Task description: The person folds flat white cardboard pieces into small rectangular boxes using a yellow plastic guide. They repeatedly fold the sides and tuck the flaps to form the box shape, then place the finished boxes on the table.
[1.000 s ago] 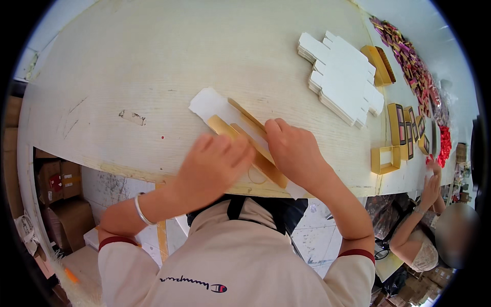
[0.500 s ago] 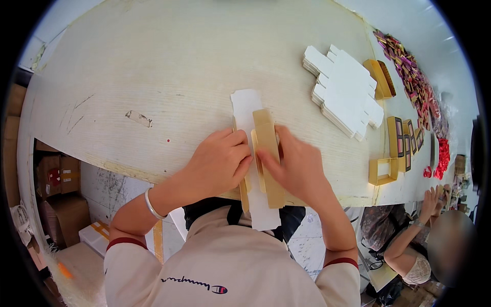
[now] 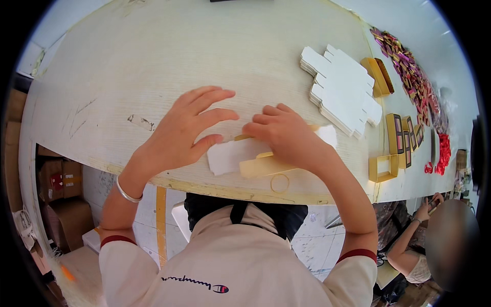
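In front of me on the table lies a partly folded cardboard box (image 3: pixel 230 156), white inside with gold side panels, now turned crosswise. My right hand (image 3: pixel 289 135) grips its middle, fingers curled over the far gold side; the palm hides part of the box. To the left, my left hand (image 3: pixel 192 125) is raised beside the box's white end with fingers apart and nothing in them. A thin yellowish loop (image 3: pixel 280 183) shows near the table's front edge, just below the box.
A stack of flat white cardboard blanks (image 3: pixel 345 92) lies to the right. Beyond it are an open gold box (image 3: pixel 383 169), filled gold boxes (image 3: pixel 395 134) and a heap of small coloured pieces (image 3: pixel 409 77). A co-worker's arm (image 3: pixel 404 250) shows at lower right.
The box has turned from pointing away from me to lying crosswise. My left hand has let go and moved up and left; my right hand now covers the box's middle.
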`<control>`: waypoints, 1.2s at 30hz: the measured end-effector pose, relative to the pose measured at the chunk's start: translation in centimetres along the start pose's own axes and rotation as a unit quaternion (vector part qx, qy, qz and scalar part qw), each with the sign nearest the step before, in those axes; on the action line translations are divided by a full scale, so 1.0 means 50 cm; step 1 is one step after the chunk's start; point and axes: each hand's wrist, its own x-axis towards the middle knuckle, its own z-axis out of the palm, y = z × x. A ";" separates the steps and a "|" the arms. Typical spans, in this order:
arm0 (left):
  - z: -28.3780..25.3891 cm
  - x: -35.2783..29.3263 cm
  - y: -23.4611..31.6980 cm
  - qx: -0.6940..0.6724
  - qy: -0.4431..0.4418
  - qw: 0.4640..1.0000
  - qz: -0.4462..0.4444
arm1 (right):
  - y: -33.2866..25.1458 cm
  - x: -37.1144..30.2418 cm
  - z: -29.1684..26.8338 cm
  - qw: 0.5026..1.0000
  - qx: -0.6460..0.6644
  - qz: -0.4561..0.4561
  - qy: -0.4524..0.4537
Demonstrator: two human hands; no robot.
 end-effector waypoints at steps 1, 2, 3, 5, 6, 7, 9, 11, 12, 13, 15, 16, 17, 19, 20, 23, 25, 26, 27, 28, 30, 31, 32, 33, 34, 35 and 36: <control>0.014 -0.008 -0.003 -0.039 -0.004 0.999 -0.008 | -0.007 0.009 0.007 1.000 -0.022 -0.013 0.012; 0.026 -0.018 -0.005 -0.078 -0.008 0.997 -0.018 | -0.014 0.021 0.018 0.998 -0.042 -0.027 0.024; 0.037 -0.027 0.001 -0.140 -0.026 0.984 -0.103 | -0.020 0.029 0.025 0.996 -0.063 -0.042 0.036; 0.056 -0.042 0.027 -0.260 -0.059 0.925 -0.272 | -0.034 0.034 0.026 0.979 -0.113 0.003 0.171; 0.058 -0.046 0.036 -0.237 -0.065 0.930 -0.272 | -0.042 0.034 0.028 0.961 -0.136 0.025 0.238; 0.060 -0.048 0.044 -0.213 -0.070 0.935 -0.273 | -0.054 0.020 0.032 0.958 -0.138 0.034 0.250; 0.060 -0.059 0.056 -0.175 -0.069 0.950 -0.249 | -0.085 -0.036 0.033 0.950 -0.145 0.051 0.273; 0.064 -0.069 0.068 -0.144 -0.056 0.967 -0.201 | -0.124 -0.085 0.044 0.968 -0.055 0.023 0.243; 0.068 -0.073 0.073 -0.159 -0.057 0.966 -0.195 | -0.131 -0.100 0.049 0.974 -0.009 0.009 0.227; 0.073 -0.078 0.078 -0.174 -0.058 0.965 -0.189 | -0.127 -0.104 0.055 0.977 -0.026 0.002 0.211; 0.074 -0.077 0.082 -0.205 -0.072 0.963 -0.162 | -0.115 -0.112 0.065 0.980 -0.066 -0.006 0.185; 0.066 -0.074 0.085 -0.220 -0.083 0.961 -0.145 | -0.107 -0.116 0.064 0.983 -0.065 -0.014 0.173; 0.057 -0.070 0.087 -0.235 -0.098 0.959 -0.127 | -0.097 -0.121 0.063 0.985 -0.063 -0.021 0.161; 0.031 -0.061 0.070 -0.117 -0.104 0.987 -0.044 | -0.086 -0.122 0.064 0.987 -0.044 -0.035 0.147; 0.021 -0.059 0.057 -0.055 -0.105 0.993 -0.001 | -0.081 -0.118 0.063 0.988 -0.029 -0.045 0.146; 0.046 -0.057 0.023 -0.006 -0.090 0.993 0.074 | -0.061 -0.111 0.059 0.989 -0.023 -0.067 0.132; 0.054 -0.053 0.009 -0.025 -0.088 0.991 0.101 | -0.050 -0.102 0.057 0.988 -0.025 -0.080 0.134; 0.057 -0.051 0.005 -0.039 -0.092 0.990 0.100 | -0.047 -0.098 0.056 0.987 -0.022 -0.083 0.138; 0.059 -0.049 0.003 -0.052 -0.097 0.989 0.099 | -0.045 -0.093 0.055 0.986 -0.019 -0.086 0.143; 0.061 -0.047 0.002 -0.057 -0.094 0.989 0.094 | -0.043 -0.087 0.052 0.988 0.003 -0.078 0.134; 0.067 -0.045 0.002 -0.068 -0.088 0.990 0.081 | -0.043 -0.073 0.040 0.990 0.050 -0.062 0.113; 0.067 -0.043 0.001 -0.083 -0.092 0.990 0.071 | -0.041 -0.064 0.037 0.991 0.050 -0.065 0.101; 0.066 -0.041 0.000 -0.098 -0.094 0.989 0.060 | -0.038 -0.055 0.033 0.992 0.051 -0.070 0.089; 0.066 -0.039 -0.001 -0.112 -0.097 0.988 0.049 | -0.038 -0.048 0.031 0.993 0.051 -0.074 0.076; 0.069 -0.040 -0.001 -0.120 -0.084 0.988 0.046 | -0.042 -0.045 0.028 0.993 0.051 -0.054 0.094; 0.070 -0.042 0.001 -0.126 -0.071 0.989 0.043 | -0.047 -0.043 0.025 0.992 0.051 -0.035 0.112; 0.072 -0.045 0.002 -0.131 -0.058 0.989 0.040 | -0.052 -0.043 0.024 0.990 0.051 -0.017 0.130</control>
